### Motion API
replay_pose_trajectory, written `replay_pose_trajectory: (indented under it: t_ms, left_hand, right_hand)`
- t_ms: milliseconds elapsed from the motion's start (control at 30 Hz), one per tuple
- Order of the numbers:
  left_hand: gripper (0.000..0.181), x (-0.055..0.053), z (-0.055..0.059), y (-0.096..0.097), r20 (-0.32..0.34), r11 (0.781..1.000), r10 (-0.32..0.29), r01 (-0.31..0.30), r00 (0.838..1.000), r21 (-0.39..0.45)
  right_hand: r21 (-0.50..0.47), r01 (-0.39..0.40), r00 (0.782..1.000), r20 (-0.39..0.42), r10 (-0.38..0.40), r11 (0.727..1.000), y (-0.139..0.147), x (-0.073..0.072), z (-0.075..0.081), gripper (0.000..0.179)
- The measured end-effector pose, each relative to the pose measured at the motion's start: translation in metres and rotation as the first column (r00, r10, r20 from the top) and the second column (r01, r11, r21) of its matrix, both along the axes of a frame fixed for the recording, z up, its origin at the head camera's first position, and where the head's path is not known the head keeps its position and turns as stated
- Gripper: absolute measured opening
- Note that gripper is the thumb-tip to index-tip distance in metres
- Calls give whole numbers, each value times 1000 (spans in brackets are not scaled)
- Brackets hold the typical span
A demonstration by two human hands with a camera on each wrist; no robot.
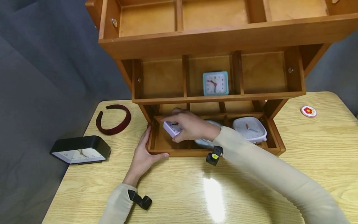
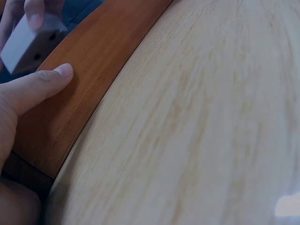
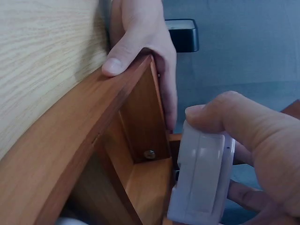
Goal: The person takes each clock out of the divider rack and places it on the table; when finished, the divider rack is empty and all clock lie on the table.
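My right hand (image 1: 193, 126) pinches a small lavender alarm clock (image 1: 171, 128) between thumb and fingers. The clock is tilted above the left compartment of the bottom drawer (image 1: 167, 152); its pale casing (image 3: 199, 173) fills the lower right of the right wrist view. At that drawer's front left corner rests my left hand (image 1: 142, 158), thumb across the front board and straight fingers along the outer side. A light blue clock (image 1: 205, 143), partly hidden by my right hand, lies in the middle compartment. The right compartment holds a white clock (image 1: 250, 129).
Above, the pulled-out middle drawer (image 1: 218, 100) holds a turquoise square clock (image 1: 215, 83); the top drawer (image 1: 223, 37) overhangs it. A black clock (image 1: 81, 149) and a dark red headband (image 1: 120, 124) are at the left. A round flower badge (image 1: 309, 111) lies at the right.
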State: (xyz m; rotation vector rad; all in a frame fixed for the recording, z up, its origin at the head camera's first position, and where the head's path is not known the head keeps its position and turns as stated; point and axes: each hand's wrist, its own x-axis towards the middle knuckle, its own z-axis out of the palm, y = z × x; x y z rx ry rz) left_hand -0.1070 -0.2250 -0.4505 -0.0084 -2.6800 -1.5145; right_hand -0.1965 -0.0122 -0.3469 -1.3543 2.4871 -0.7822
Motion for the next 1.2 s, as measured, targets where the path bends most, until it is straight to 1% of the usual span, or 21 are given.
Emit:
replay_pose_trajectory:
  t_ms: [133, 233, 400, 533, 667, 900, 1033, 1200]
  left_hand:
    - [122, 0, 1, 1, -19, 1000, -2, 2, 1000, 10]
    - [123, 0, 0, 1, -22, 1000, -8, 8, 1000, 15]
    - [122, -1, 0, 1, -3, 1000, -3, 3, 1000, 11]
    - [121, -1, -1, 1, 4, 1000, 3, -3, 1000, 14]
    - [120, 0, -1, 1, 6, 1000, -4, 4, 1000, 27]
    - [121, 0, 2, -1, 16, 1000, -3, 2, 1000, 24]
    - [121, -1, 2, 0, 22, 1000, -5, 5, 1000, 31]
    - [121, 1, 2, 1, 47, 1000, -4, 3, 999, 25]
  right_hand:
    - [-18, -9, 999, -34, 8, 1000, 12, 6, 4, 69]
    - [-3, 2, 999, -47, -2, 1000, 18, 10, 6, 68]
    - [25, 24, 999, -50, -22, 999, 25, 16, 9, 69]
    - [29, 31, 998, -51, -30, 999, 29, 19, 10, 71]
    - [29, 33, 998, -49, -31, 999, 35, 22, 10, 73]
    - [21, 39, 997, -70, -37, 999, 47, 22, 11, 72]
    - [15, 44, 997, -62, -43, 999, 55, 23, 11, 72]
    - [23, 71, 997, -41, -70, 997, 66, 27, 12, 72]
